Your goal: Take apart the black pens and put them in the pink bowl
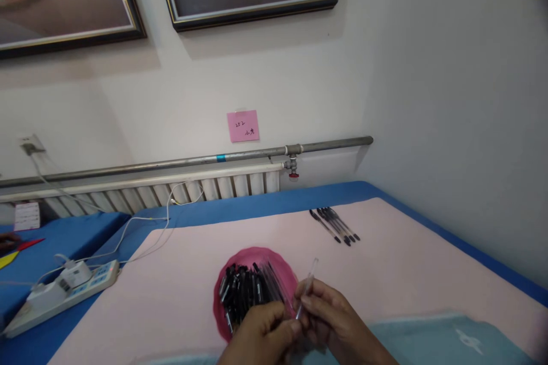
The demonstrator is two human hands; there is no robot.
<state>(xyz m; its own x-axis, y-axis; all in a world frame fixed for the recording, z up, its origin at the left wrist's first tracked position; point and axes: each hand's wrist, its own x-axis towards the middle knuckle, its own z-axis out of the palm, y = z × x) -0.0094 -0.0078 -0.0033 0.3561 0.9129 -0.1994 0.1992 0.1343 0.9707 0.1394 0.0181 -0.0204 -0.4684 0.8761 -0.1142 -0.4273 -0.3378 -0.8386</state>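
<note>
My right hand (pixel 331 313) pinches a clear pen barrel (pixel 309 279), which tilts up and away from me. Close against its lower end, my left hand (pixel 265 333) has thumb and fingers pressed together; what they grip is hidden. Just beyond the hands sits a pink scalloped bowl (pixel 280 265). On its left side lie many black pen caps (pixel 246 291), and several clear barrels (pixel 272 279) lean at its right. Farther back on the pink sheet, a small group of black-capped clear pens (pixel 336 225) lies side by side.
A pink sheet (pixel 184 256) covers the blue-clothed table (pixel 342 190). Teal cloth (pixel 428 336) lies along the near edge. At left are a power strip (pixel 94 282) with plugs, white cables and another person's hand (pixel 8 239). Wall, radiator (pixel 209 188) and pipe bound the back.
</note>
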